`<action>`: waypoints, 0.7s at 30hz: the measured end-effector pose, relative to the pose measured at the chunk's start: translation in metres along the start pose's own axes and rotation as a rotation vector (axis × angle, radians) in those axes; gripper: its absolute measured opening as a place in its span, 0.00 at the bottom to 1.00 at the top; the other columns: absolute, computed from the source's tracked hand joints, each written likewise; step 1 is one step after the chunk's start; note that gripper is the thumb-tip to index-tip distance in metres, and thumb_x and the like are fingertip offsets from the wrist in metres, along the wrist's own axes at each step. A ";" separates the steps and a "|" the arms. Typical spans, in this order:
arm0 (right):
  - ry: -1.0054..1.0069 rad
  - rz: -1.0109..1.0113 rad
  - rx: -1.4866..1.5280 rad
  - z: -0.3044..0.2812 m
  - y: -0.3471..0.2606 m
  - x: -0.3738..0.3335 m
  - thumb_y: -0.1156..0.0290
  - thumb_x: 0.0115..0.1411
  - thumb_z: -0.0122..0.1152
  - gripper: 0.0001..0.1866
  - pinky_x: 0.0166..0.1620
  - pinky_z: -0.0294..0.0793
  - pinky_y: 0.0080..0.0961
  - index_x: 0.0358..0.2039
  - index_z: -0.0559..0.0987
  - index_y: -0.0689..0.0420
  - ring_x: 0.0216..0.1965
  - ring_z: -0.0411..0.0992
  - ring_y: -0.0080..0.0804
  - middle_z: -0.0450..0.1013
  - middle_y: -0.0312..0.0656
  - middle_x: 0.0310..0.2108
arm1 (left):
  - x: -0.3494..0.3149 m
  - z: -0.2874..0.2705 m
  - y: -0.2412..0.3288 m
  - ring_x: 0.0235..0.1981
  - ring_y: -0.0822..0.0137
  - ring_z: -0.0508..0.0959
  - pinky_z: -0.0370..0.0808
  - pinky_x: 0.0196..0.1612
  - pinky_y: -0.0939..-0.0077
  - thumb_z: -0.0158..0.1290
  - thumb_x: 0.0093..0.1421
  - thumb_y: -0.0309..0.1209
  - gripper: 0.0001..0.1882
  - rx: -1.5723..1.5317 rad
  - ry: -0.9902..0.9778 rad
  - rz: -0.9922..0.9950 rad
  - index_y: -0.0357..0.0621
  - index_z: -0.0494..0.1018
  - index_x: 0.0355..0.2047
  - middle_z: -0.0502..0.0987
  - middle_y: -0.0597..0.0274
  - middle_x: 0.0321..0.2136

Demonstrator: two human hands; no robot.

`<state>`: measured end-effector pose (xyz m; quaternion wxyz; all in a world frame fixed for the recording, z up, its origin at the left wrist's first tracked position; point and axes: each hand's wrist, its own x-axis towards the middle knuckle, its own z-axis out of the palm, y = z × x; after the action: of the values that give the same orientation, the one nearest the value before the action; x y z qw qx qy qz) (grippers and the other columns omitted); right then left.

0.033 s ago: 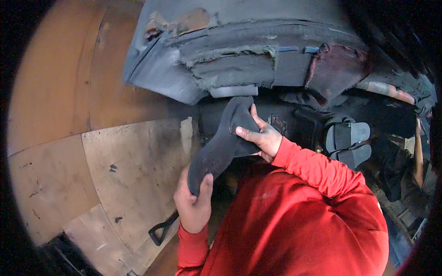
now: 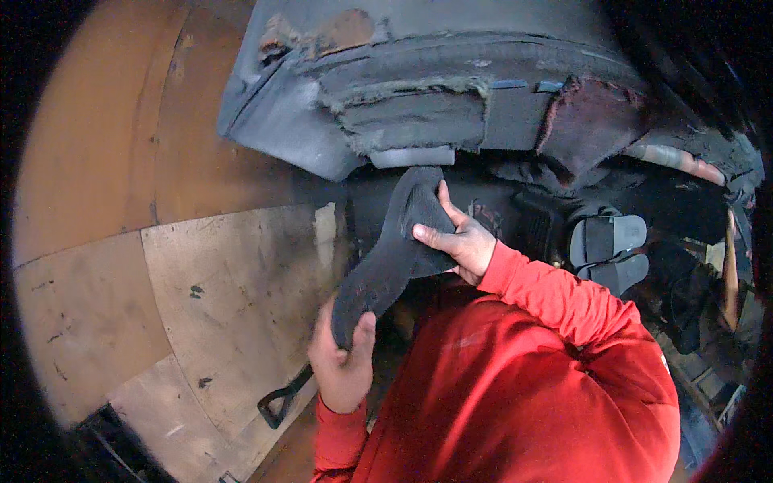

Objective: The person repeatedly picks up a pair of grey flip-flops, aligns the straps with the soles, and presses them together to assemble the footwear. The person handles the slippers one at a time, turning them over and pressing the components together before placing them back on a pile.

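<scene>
Both my hands hold a dark grey, curved, boot-shaped piece (image 2: 378,270) aslant in front of a dusty grey housing. At its lower, narrow end, my left hand (image 2: 345,370) is closed round the tip, thumb on top and fingers hidden beneath. My right hand (image 2: 467,244) grips the wider upper part, the thumb pressed on its face, the index finger along its edge and the other fingers mostly hidden. The piece's far end comes close to a pale bar (image 2: 413,157) under the housing; whether they touch I cannot tell.
The grey housing (image 2: 298,133) overhangs the far side, with ragged cloth (image 2: 411,121) and a reddish cloth flap (image 2: 592,125) hanging from it. Wooden panels (image 2: 233,298) stand at left, beside a black D-shaped handle (image 2: 278,406). Grey slide sandals (image 2: 612,241) lie at right, near a wooden stick (image 2: 731,274).
My left hand and the lower end of the piece have shifted very slightly to the right. The right hand keeps its grip almost unmoved.
</scene>
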<state>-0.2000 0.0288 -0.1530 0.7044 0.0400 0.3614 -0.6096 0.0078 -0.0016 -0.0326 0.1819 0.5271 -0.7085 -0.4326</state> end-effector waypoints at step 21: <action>-0.227 -0.774 -1.146 -0.033 0.010 0.045 0.69 0.38 0.81 0.51 0.65 0.60 0.35 0.64 0.66 0.59 0.64 0.62 0.45 0.62 0.54 0.62 | 0.120 0.092 -0.043 0.47 0.65 0.80 0.75 0.46 0.73 0.55 0.65 0.36 0.24 -0.109 -0.202 0.089 0.35 0.69 0.57 0.79 0.50 0.48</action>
<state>-0.2064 0.0098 -0.2062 0.3801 -0.5332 0.5384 -0.5305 -0.0775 -0.0745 -0.1425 0.1570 0.4381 -0.7213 -0.5129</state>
